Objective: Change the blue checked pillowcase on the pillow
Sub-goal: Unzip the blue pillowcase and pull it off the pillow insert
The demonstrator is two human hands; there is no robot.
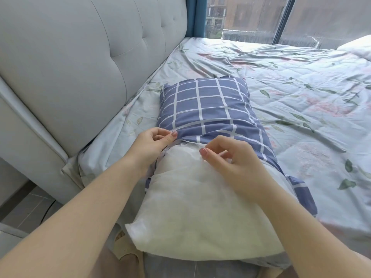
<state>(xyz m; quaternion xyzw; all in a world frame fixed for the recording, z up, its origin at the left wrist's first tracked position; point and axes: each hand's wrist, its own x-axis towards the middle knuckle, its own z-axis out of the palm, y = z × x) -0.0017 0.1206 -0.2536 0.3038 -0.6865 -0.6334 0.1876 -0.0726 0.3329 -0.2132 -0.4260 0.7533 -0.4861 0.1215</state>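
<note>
The left hand pinches the blue checked pillowcase hem; the right hand seems to pinch it too. Uneven pulling could bunch it on the pillow.

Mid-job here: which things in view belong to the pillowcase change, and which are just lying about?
Job: blue checked pillowcase; white pillow, half inside it; left hand, pinching the case's edge; right hand, at the opening.
Lying about: floral sheet; grey headboard; blue curtain.
</note>
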